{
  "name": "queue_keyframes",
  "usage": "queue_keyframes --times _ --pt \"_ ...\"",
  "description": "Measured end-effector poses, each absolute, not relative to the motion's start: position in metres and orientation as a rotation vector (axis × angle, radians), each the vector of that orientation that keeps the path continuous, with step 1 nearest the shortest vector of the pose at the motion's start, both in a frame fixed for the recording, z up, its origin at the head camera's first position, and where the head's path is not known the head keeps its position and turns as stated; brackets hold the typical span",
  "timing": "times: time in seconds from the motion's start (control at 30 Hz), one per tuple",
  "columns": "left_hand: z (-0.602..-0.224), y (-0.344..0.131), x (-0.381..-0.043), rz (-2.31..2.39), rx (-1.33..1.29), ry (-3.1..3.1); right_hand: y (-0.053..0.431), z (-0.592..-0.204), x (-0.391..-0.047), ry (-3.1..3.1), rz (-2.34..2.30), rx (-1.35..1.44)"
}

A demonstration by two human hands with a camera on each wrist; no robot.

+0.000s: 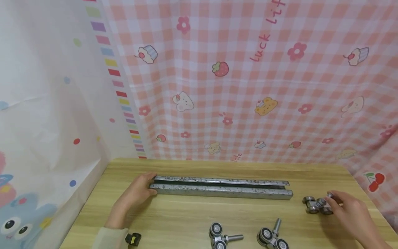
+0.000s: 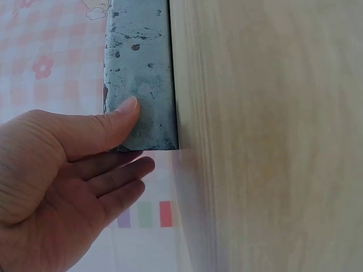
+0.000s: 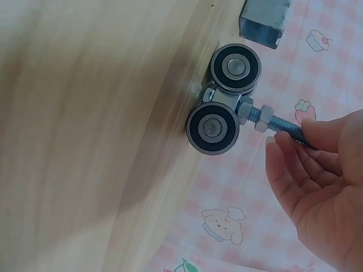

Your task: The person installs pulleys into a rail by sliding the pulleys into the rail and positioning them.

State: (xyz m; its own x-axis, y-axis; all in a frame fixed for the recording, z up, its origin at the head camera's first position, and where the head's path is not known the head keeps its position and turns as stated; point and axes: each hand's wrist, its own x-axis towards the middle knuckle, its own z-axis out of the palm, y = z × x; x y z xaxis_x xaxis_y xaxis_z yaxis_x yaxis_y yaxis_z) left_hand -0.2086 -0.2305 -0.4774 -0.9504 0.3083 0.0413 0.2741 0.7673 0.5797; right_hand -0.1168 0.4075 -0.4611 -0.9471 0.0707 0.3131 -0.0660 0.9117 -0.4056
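Observation:
A slotted grey metal rail (image 1: 224, 191), speckled with rust, lies across the wooden table with its slot facing up. My left hand (image 1: 141, 190) grips the rail's left end; in the left wrist view the thumb presses its side face (image 2: 142, 73). To the right of the rail's other end, my right hand (image 1: 351, 209) pinches the threaded bolt (image 3: 286, 127) of a roller trolley (image 1: 314, 205) between thumb and fingers. The trolley's wheels (image 3: 212, 128) are low by the tabletop, with the bolt pointing up. In the right wrist view the rail's end (image 3: 264, 22) shows just beyond the wheels.
Two more roller trolleys lie at the front of the table, one with its bolt (image 1: 234, 238) pointing right, the other with its bolt (image 1: 277, 226) angled up. A small black and yellow object (image 1: 133, 238) sits by the left sleeve. A checked cloth (image 1: 217, 121) hangs behind the table.

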Motion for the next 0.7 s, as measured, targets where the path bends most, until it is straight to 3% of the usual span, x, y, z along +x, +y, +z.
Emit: queue_keyframes --times 0.7 --pt "-0.475 -0.231 -0.207 0.979 0.431 2.873 0.405 -0.46 -0.136 -2.726 0.658 0.044"
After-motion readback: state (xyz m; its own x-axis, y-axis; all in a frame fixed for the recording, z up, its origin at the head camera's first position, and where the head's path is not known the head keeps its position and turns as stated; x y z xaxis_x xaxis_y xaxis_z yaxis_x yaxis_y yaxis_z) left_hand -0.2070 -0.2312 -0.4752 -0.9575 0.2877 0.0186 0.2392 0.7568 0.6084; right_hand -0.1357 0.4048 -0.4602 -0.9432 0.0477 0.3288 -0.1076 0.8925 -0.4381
